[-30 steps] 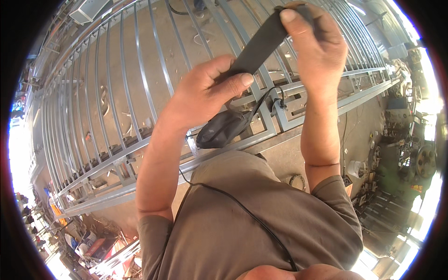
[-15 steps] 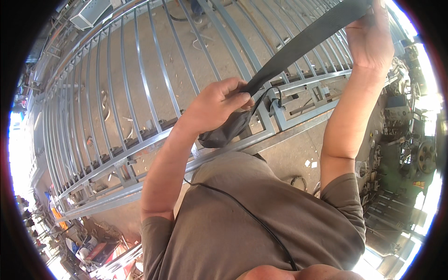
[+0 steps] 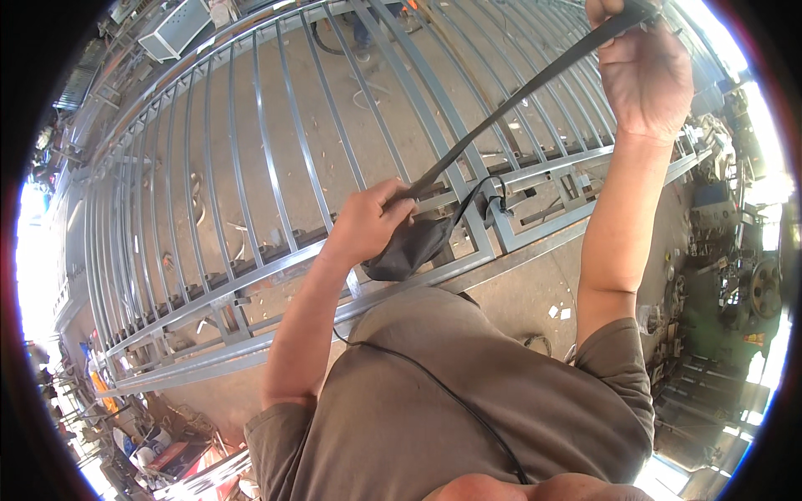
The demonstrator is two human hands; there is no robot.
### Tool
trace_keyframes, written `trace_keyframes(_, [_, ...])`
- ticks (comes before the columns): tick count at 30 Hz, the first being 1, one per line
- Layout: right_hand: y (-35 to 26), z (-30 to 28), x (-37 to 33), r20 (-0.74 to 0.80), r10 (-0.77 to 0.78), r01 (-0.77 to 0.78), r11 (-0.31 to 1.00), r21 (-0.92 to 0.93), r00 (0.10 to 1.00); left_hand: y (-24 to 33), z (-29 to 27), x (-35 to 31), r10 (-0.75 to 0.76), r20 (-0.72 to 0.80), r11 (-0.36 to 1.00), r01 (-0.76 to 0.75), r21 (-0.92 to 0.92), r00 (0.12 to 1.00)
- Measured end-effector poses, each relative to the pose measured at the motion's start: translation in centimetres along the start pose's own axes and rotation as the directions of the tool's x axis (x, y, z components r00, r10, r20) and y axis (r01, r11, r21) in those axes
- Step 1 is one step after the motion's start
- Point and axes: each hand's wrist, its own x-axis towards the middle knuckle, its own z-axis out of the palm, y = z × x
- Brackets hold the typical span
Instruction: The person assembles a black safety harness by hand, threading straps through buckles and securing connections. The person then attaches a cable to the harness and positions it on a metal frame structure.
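A long black strap stretches taut across the view from lower left to upper right. My left hand is closed round its lower end, thumb on top. At the top right my right hand grips the upper end, its palm turned toward me; some of its fingers are hidden behind the strap. Just under my left hand hangs a dark, bag-like bundle, resting against the metal railing. A thin black cord loops up from beside the bundle. Whether the bundle joins the strap is hidden by my left hand.
Grey steel railing frames with many upright bars spread before me. A light metal box stands at the far left. Dark machinery with a wheel is on the right, and clutter lies at the lower left. White scraps dot the floor.
My left hand has moved slightly down and left, and my right hand a little left. The strap has turned from its broad side to a narrower edge.
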Motion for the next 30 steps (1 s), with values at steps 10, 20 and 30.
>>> trace_keyframes(10, [4.3,-2.6,-0.2,-0.299,-0.149,-0.080,0.769,-0.635,0.943,-3.7,-0.9,-2.9,-0.004,0.151,0.831,0.087,-0.549,0.989])
trace_keyframes(20, [4.7,-4.5,-3.6,-0.376,0.272,-0.459,0.641,-0.615,0.886,-11.5,-3.5,-6.6,-0.075,-0.115,0.865,0.007,-0.502,0.990])
trace_keyframes(30, [6.6,-1.3,-7.9,-0.237,0.628,-0.660,0.745,-0.090,0.741,-16.9,-7.4,-8.0,-0.187,-0.276,0.893,0.046,-0.448,0.943])
